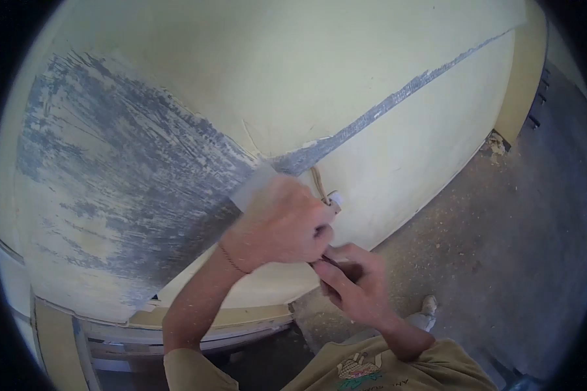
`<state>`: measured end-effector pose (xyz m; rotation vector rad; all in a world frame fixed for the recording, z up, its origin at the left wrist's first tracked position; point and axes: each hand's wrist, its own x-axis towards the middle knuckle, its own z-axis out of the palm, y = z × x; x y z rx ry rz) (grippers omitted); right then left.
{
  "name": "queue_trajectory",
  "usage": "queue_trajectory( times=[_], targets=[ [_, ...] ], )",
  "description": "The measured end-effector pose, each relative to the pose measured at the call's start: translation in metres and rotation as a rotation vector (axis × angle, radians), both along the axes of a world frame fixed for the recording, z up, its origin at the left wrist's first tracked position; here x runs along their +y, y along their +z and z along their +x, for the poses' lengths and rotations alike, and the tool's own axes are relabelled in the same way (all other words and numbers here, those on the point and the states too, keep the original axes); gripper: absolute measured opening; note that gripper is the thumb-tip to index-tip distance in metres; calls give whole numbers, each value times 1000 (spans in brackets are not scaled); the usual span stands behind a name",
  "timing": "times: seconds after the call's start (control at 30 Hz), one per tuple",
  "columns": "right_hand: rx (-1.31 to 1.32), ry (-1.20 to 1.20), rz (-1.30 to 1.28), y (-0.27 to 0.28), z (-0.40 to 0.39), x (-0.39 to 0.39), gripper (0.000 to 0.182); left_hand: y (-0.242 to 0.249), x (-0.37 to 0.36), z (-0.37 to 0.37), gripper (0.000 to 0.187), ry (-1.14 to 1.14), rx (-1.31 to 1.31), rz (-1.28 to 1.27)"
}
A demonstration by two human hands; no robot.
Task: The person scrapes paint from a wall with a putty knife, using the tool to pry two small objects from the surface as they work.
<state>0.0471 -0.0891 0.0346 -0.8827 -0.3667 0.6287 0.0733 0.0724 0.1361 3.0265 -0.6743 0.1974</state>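
Observation:
My left hand is closed, its back turned to me and a thin bracelet on the wrist. Beyond its knuckles juts a pale flat blade, which looks like that of a putty knife, lying against the wall where bluish-grey bands meet. Lower down, my right hand is closed around a dark, narrow piece in line with the blade, apparently the handle. Most of the tool is hidden by my fingers. Right beside my left hand, brown cables come out of the wall and end in a small white piece.
The cream wall has a broad, rough bluish-grey patch at left and a narrow strip slanting to the upper right. Below lies a dusty concrete floor with crumbs. A shoe shows near my right arm.

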Motion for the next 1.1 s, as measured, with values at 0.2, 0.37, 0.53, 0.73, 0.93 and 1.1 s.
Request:
queue_trajectory(
  times=[0.2,0.37,0.53,0.73,0.93,1.1],
  targets=[
    [-26,4,28,15,8,6,12,33,-5,3,15,19,58,88],
    [-3,29,-93,15,2,-1,15,23,2,0,13,-11,-1,27],
    [-69,-4,-32,14,3,-4,15,24,-5,-1,14,48,34,20],
    [-32,-1,28,20,6,6,9,34,-11,-2,16,128,117,33],
    [-38,-29,21,33,5,1,14,46,-14,5,21,129,146,81],
    [-107,-28,37,24,10,16,14,38,-4,5,18,120,11,179]
  ],
)
